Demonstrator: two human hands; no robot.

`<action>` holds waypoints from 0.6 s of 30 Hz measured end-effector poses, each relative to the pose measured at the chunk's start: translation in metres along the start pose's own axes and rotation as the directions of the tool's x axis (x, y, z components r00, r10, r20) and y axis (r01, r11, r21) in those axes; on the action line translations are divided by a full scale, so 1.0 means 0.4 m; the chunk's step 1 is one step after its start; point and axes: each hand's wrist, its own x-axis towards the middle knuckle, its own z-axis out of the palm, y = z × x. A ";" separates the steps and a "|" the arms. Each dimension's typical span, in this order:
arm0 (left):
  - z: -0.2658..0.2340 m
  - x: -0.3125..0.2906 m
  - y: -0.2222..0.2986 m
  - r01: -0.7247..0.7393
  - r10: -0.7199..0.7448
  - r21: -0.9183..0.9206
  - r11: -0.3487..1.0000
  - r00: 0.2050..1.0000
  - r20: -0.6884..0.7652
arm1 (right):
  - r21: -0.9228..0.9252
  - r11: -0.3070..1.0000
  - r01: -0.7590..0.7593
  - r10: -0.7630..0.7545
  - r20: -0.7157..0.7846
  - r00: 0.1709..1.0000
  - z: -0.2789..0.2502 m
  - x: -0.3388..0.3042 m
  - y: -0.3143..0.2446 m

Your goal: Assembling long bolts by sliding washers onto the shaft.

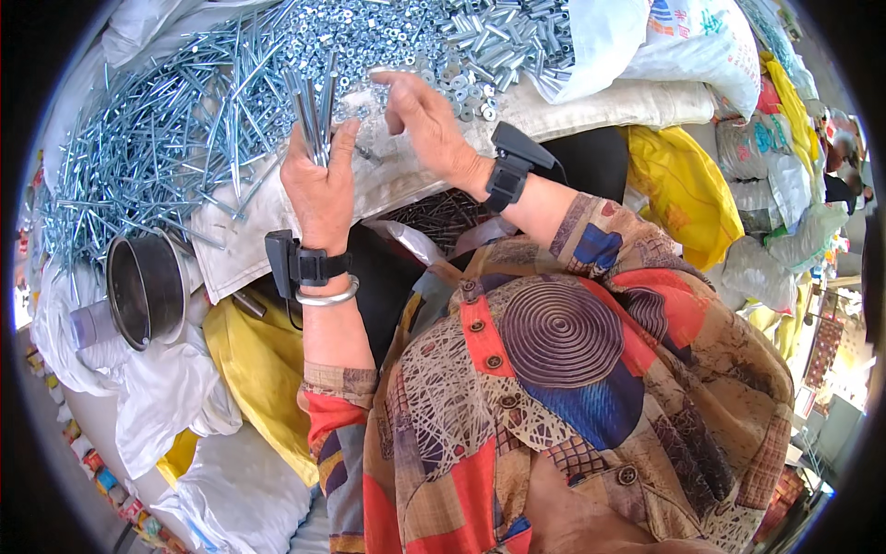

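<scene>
My left hand point(318, 196) is closed around a bundle of several shiny metal rods point(310, 109), which stick up past the thumb and fingers. To its right, my right hand point(426, 125) hovers by the pile of small metal nuts point(369, 42). Its index finger stretches out to the left, apart from the thumb, and no object shows between them. Flat round washers point(472, 97) lie just beyond this hand. Long thin bolts point(148, 138) form a wide heap left of my left hand. Short metal sleeves point(508, 42) are piled at the far right of the hardware.
A pale cloth point(235, 245) lies under the hardware along its near edge. At the left stands a dark round pot point(148, 288). Dark metal pieces point(443, 220) lie below, between my arms. Yellow sacks point(688, 189) and white sacks point(697, 51) surround the work spot.
</scene>
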 end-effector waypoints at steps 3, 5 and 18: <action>0.003 0.003 0.007 -0.018 0.018 0.005 1.000 1.000 0.008 | -0.141 0.989 0.050 -0.042 0.055 0.998 0.003 -0.005 0.007; -0.002 0.003 -0.003 -0.007 0.007 -0.029 1.000 1.000 -0.006 | -0.275 0.950 0.145 -0.098 0.181 0.979 0.014 -0.007 0.019; 0.025 -0.083 0.017 0.159 -0.158 -0.021 0.987 0.987 0.020 | -0.483 0.859 0.169 0.009 0.344 0.939 -0.014 -0.110 -0.046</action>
